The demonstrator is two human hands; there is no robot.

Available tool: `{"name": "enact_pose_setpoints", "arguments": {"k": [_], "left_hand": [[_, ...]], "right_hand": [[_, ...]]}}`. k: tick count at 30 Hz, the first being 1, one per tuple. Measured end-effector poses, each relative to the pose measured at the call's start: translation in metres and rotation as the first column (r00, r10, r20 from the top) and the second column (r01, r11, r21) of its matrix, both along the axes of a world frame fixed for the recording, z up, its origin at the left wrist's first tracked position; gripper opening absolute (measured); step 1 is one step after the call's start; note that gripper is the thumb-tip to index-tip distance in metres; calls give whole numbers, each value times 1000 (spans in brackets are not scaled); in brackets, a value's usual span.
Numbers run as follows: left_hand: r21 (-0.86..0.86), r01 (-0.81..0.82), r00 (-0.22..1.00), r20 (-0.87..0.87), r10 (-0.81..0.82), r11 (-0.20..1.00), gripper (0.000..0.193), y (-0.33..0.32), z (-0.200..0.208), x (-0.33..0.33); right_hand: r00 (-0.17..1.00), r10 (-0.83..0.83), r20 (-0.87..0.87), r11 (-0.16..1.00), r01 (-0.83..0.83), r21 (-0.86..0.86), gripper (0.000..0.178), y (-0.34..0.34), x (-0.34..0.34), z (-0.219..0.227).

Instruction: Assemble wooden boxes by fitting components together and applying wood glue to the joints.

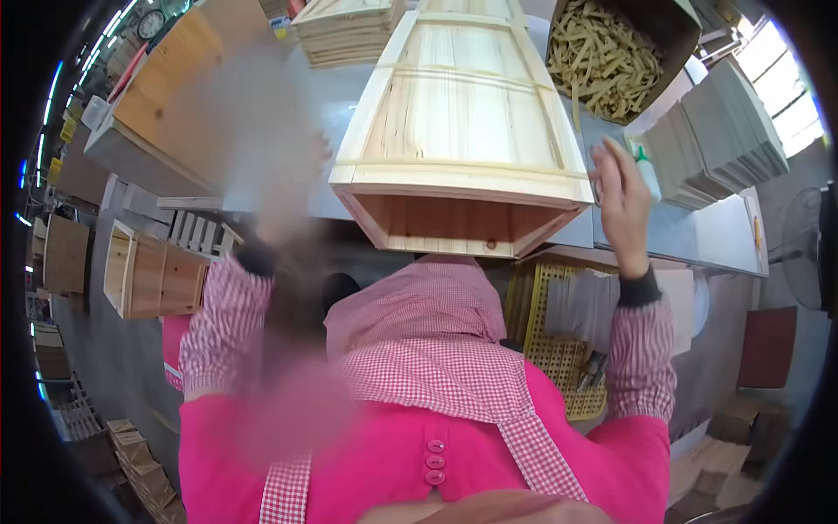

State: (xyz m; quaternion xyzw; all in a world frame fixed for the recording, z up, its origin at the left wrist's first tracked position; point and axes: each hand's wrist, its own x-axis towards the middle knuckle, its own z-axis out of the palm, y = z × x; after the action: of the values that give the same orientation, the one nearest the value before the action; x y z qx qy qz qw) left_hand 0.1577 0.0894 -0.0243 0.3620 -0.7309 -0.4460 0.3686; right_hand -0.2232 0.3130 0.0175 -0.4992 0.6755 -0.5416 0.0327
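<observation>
A pale wooden box (476,122), wider toward me, lies on its side on the grey table. Its near end is hollow, showing plank walls inside. Thin yellowish rubber bands (463,166) stretch across its upper face. Beside its near right corner is my right hand (624,196), fingers loosely extended and thumb close to the band's end; whether it touches the box I cannot tell. My left hand (288,188) is at the box's left, mostly hidden by a blurred smear, with only some fingertips showing near the box wall.
A carton of loose rubber bands (602,61) stands at the far right, near a green-tipped bottle (646,170) and stacked grey boards (720,131). Stacked wooden panels (349,31) lie at the back. Another wooden box (157,271) is at left; a yellow basket (532,349) sits below the table.
</observation>
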Motion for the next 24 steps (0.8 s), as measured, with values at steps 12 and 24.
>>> {"name": "enact_pose_setpoints", "arguments": {"k": [12, 24], "left_hand": [[430, -16, 982, 176, -67, 903, 54, -73, 75, -162], [363, -36, 925, 365, -107, 931, 58, -83, 102, -175]], "right_hand": [[951, 237, -200, 965, -207, 161, 42, -139, -47, 18], [950, 202, 240, 825, -297, 481, 48, -172, -33, 60]]}}
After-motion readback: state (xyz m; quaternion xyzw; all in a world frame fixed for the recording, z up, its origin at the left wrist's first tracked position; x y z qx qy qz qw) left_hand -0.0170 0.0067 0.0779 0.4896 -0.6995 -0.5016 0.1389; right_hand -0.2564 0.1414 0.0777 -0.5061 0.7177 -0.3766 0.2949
